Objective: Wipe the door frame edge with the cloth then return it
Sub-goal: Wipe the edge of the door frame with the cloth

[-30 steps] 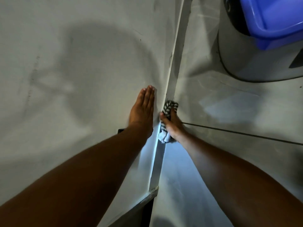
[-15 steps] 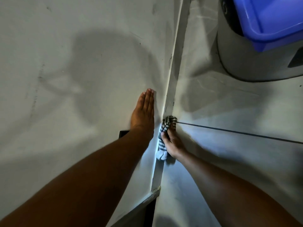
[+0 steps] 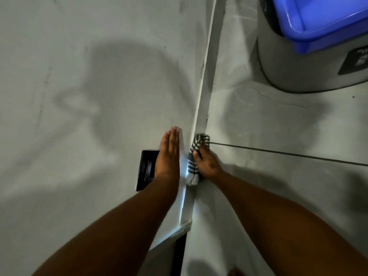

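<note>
Right hand (image 3: 207, 163) grip — cloth (image 3: 194, 162) half-hidden

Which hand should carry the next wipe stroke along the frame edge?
Right. The right hand already presses the striped cloth against the frame edge; the left hand lies flat and empty on the door panel.

- One head-worn view, looking steeply down along both forearms.
- It sits close to the door frame edge (image 3: 201, 108), which runs up the middle.
</note>
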